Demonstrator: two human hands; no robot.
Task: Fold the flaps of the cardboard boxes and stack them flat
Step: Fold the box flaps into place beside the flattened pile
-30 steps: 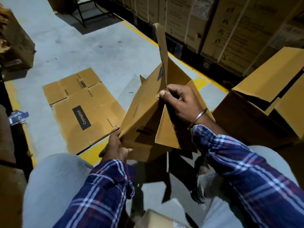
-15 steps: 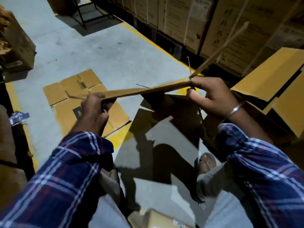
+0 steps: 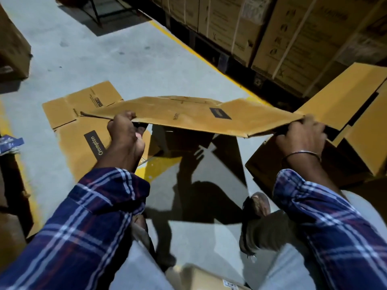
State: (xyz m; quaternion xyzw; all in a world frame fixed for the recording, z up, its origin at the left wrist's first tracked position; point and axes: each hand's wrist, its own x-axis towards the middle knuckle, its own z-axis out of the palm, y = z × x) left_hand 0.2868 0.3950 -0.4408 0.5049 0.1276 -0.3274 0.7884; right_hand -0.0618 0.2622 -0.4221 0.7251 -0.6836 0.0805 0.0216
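Box squashed flat, held up in the air

A sec ago it stood up w/ a flap poking out; now the flat box (image 3: pixel 184 116) hangs between left hand (image 3: pixel 123 130) & right hand (image 3: pixel 301 137), fingers pinching each end. Next: onto the floor stack (image 3: pixel 69 114), I think.

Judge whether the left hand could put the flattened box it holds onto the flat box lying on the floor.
Probably yes: the left hand grips the flattened box just above the flat box on the floor, with nothing between.
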